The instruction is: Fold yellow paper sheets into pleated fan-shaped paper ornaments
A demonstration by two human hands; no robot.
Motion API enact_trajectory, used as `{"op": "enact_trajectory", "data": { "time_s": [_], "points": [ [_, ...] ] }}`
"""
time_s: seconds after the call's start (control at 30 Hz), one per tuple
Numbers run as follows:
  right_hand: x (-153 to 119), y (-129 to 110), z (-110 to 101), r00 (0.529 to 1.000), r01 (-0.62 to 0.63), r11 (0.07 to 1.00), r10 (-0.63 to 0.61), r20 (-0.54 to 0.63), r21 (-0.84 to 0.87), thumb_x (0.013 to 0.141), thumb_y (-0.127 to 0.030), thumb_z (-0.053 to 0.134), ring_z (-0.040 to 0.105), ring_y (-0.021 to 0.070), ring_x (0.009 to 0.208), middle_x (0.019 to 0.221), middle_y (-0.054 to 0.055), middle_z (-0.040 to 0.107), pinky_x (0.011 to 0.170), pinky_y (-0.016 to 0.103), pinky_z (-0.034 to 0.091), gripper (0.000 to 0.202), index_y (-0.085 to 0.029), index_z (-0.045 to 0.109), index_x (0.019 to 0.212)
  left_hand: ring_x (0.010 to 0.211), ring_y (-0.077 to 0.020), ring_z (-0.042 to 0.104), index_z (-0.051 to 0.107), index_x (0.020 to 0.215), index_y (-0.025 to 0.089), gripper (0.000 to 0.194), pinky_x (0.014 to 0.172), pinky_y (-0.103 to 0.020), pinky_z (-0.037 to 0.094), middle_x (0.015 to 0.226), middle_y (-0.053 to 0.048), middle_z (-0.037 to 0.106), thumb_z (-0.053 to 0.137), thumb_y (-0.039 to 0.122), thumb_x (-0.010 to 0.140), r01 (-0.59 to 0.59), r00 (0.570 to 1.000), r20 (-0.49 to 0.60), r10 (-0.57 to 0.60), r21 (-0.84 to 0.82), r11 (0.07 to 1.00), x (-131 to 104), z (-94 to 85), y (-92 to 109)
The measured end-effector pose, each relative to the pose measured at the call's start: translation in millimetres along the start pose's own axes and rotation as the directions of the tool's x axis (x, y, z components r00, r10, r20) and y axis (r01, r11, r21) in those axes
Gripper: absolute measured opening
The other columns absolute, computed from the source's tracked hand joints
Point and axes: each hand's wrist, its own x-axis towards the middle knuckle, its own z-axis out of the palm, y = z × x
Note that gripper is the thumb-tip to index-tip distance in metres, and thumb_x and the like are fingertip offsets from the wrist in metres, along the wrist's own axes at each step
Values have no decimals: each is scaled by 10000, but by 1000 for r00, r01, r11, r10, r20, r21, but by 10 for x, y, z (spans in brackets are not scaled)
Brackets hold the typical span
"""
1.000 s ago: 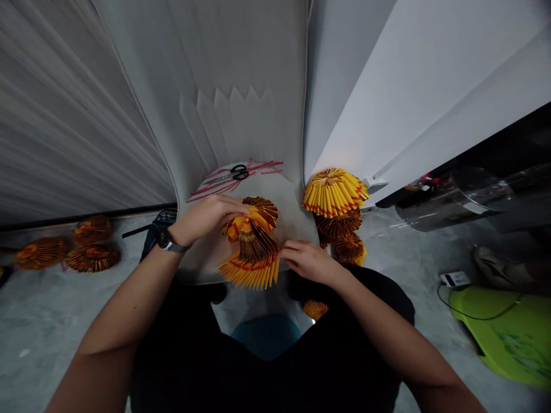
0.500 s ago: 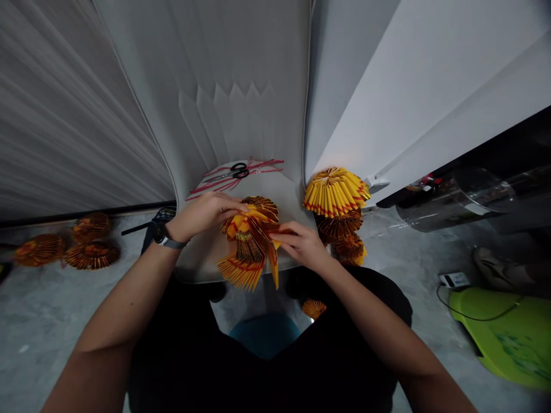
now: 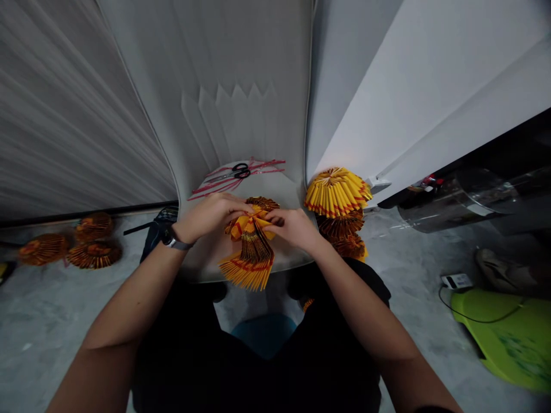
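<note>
A right hand [image 3: 297,228] has moved up and inward from the lower right side of the paper [image 3: 257,249], bringing a loose pleat to the knot of folds on the chair [image 3: 286,198], mid-frame. Its thumb and fingers, nearly closed, pinch that fold beside the left hand [image 3: 213,217], which keeps its close pinch; the scissors [image 3: 241,170] lie unmoved above.

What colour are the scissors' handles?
The scissors' handles are black, seen best in the head camera's view.
</note>
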Motion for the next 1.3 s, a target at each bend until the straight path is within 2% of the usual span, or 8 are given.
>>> {"op": "enact_trajectory", "data": {
  "time_s": [0.07, 0.17, 0.37, 0.43, 0.63, 0.83, 1.0, 1.3],
  "points": [
    [7, 60, -68, 997, 52, 998, -53, 48, 24, 887, -209, 714, 731, 166, 822, 976, 28, 798, 757, 244, 505, 175, -226, 785, 1045, 977, -179, 741, 750, 1150, 252, 240, 863, -261, 548, 1084, -52, 780, 560, 255, 1004, -1, 1000, 9, 1, 9, 1000, 0, -7, 6],
    [14, 127, -113, 995, 92, 995, -93, 24, 39, 906, -190, 666, 728, 174, 838, 963, 26, 796, 780, 258, 500, 163, -231, 797, 993, 955, -176, 739, 749, 1144, 253, 237, 846, -256, 540, 1083, -48, 779, 557, 251, 1005, 1, 1000, 4, -1, -1, 1000, 1, -13, 18],
    [64, 139, -15, 999, -24, 964, 36, -40, 266, 945, -289, 622, 596, 89, 457, 911, -7, 783, 601, 251, 490, 170, -235, 776, 992, 873, -165, 724, 748, 1137, 255, 244, 778, -251, 518, 987, -49, 776, 537, 260, 1016, -3, 1000, 8, 3, -6, 1000, 16, -35, 76],
    [90, 119, 22, 997, -15, 960, 34, -62, 279, 942, -308, 631, 610, 99, 486, 905, -2, 787, 620, 256, 499, 170, -236, 779, 984, 849, -165, 713, 745, 1135, 248, 243, 757, -249, 505, 953, -48, 769, 532, 260, 1018, -8, 1000, 20, 8, 14, 1000, 23, -48, 104],
    [164, 38, 79, 990, 43, 981, -17, -137, 187, 927, -254, 650, 717, 171, 821, 948, 15, 794, 768, 269, 497, 133, -231, 778, 952, 812, -165, 692, 737, 1113, 226, 227, 736, -247, 479, 896, -36, 749, 531, 229, 1016, -1, 998, 55, -2, 52, 999, 35, -71, 167],
    [222, 15, 145, 987, 17, 990, 6, -164, 138, 914, -289, 677, 689, 177, 778, 904, 14, 784, 735, 282, 469, 95, -244, 760, 905, 879, -165, 703, 716, 1121, 228, 219, 777, -252, 485, 995, -42, 758, 523, 269, 1027, 26, 996, 81, -31, 58, 998, 17, -59, 156],
    [251, 15, 136, 992, 26, 955, 13, -127, 297, 903, -296, 676, 686, 173, 803, 905, 24, 779, 761, 278, 480, 117, -216, 754, 871, 919, -170, 713, 720, 1123, 231, 241, 813, -258, 500, 1042, -52, 763, 505, 294, 1035, 26, 998, 63, -28, 41, 999, 9, -44, 158],
    [280, 71, 144, 996, 15, 902, 26, -89, 432, 872, -319, 682, 643, 162, 747, 834, 22, 748, 715, 270, 470, 144, -189, 739, 849, 942, -182, 724, 686, 1272, 275, 299, 831, -274, 528, 1092, -62, 767, 512, 311, 1031, 1, 998, 60, -3, 34, 999, 13, -43, 180]
  ]
}}
